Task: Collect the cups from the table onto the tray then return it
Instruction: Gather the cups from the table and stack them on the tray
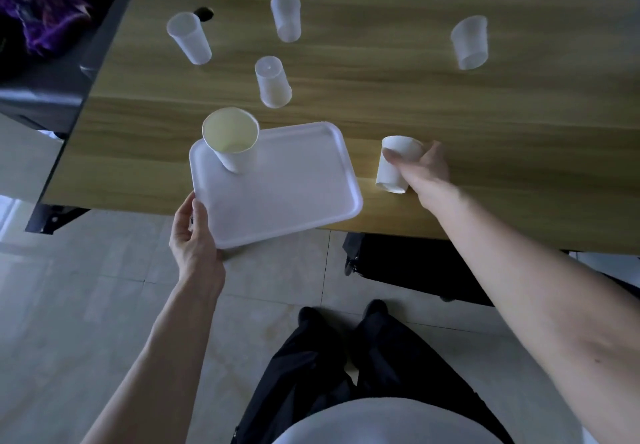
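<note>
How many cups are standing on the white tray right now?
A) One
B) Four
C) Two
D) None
A: only one white paper cup stands on the tray; the right hand grips a second paper cup beside the tray, and four translucent cups stand farther back on the table.

My right hand [420, 166] covers the near side of the small paper cup [394, 166], so I cannot see whether its base touches the table [450, 104]. My left hand [194, 235] hides the tray [294, 201] corner underneath. Both forearms run out the bottom edge.
</note>
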